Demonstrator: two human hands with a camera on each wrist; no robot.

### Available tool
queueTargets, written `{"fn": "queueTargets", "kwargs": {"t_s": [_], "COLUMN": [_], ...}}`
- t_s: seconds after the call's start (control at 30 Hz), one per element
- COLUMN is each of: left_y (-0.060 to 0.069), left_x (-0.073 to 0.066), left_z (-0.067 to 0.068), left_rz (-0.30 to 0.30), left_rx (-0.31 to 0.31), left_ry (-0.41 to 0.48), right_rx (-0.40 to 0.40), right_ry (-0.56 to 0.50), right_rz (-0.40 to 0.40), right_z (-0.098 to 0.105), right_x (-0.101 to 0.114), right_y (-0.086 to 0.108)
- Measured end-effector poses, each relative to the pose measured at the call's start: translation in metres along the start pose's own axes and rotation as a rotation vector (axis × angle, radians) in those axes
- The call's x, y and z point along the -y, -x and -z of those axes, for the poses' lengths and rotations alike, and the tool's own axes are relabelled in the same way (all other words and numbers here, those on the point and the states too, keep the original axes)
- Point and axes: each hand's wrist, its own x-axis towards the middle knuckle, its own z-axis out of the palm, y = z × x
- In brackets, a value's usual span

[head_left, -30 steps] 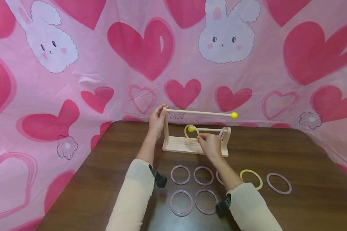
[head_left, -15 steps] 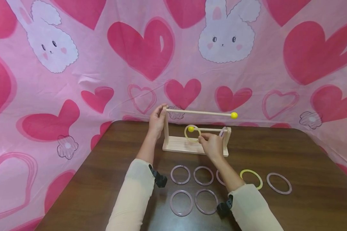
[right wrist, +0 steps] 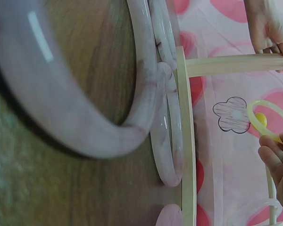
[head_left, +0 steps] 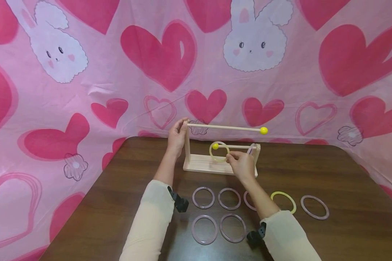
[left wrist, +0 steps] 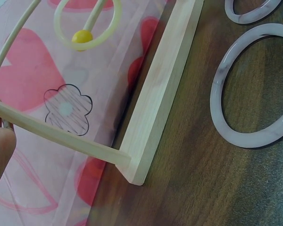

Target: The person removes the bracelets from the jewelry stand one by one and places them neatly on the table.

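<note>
My left hand (head_left: 177,138) holds the top of the tall left post of a wooden stand (head_left: 209,165). From that post a long rod (head_left: 225,127) with a yellow ball end runs right. A shorter rod (head_left: 236,146), also tipped with a yellow ball (head_left: 215,146), points left from the low right post. My right hand (head_left: 242,166) pinches a pale yellow bangle (head_left: 210,152) by its right side. This bangle stands upright at the ball; I cannot tell whether the ball is through it. A lilac bangle (head_left: 250,148) hangs on the short rod by its post.
Several lilac bangles (head_left: 204,187) lie in rows on the brown wooden table (head_left: 134,203) before the stand. Right of my right forearm lie a yellow bangle (head_left: 283,193) and another lilac bangle (head_left: 315,197). A pink heart-patterned cloth (head_left: 209,72) hangs behind the table.
My right hand and the yellow bangle have shifted slightly to the right along the short rod. My left hand stays on the post.
</note>
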Motion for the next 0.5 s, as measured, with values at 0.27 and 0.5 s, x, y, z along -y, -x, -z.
{"fn": "queueTargets", "kwargs": {"t_s": [0.27,0.5], "left_y": [0.0005,0.0006], "left_x": [0.0006,0.0007], "left_z": [0.0003,0.0002], "left_rz": [-0.024,-0.016], "left_rx": [0.008,0.002], "left_ry": [0.0,0.005], "right_rx": [0.009,0.026], "right_ry": [-0.008,-0.05], "right_rz": [-0.046,-0.071], "right_z": [0.0041,0.0066], "right_x": [0.0004,-0.0012], "right_y": [0.0018,0.0017]}}
